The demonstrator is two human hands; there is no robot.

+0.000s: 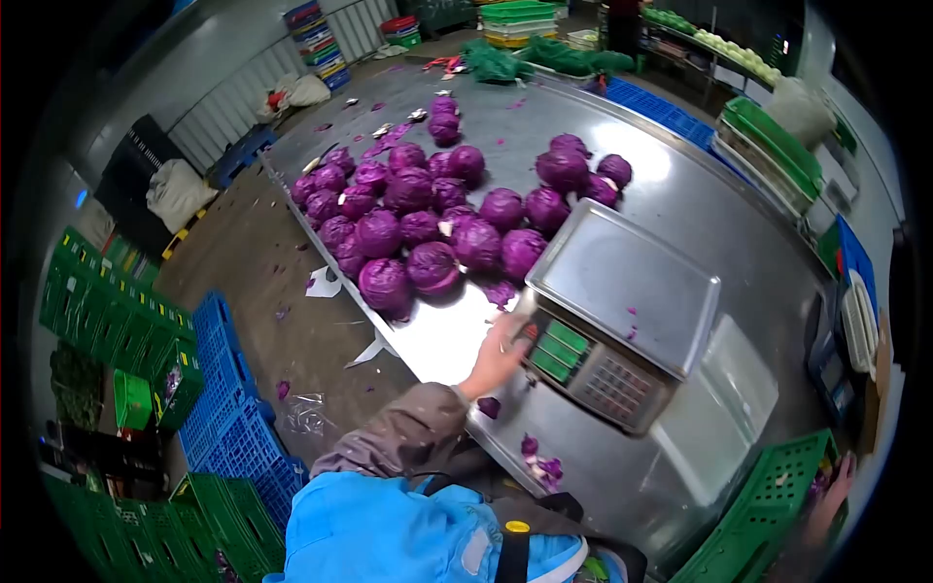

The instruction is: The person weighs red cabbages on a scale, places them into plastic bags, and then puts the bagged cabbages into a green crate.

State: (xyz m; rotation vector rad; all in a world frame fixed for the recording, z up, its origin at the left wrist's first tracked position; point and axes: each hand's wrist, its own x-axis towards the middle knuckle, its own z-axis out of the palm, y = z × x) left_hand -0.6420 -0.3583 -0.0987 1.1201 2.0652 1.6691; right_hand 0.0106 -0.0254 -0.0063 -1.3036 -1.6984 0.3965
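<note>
— Hands first: how many of yours show, and where?

— Two. Your left hand lies open against the near left corner of the scale, fingers spread on its edge, gripping nothing. Your right hand rests on the rim of a green crate at the lower right; whether it grips the rim or lies loose, I cannot tell.

— And on the worktop?

— One scale, with one bare steel pan and one keypad facing you. Near your left hand, a few purple leaf scraps. Beyond the scale, red cabbages: roughly twenty-five heads in the main cluster, touching one another, and two more set apart farther back.

— Farther still?

— Green netting at the far end, then stacked crates. On the floor to your left, blue crates and green ones.
</note>
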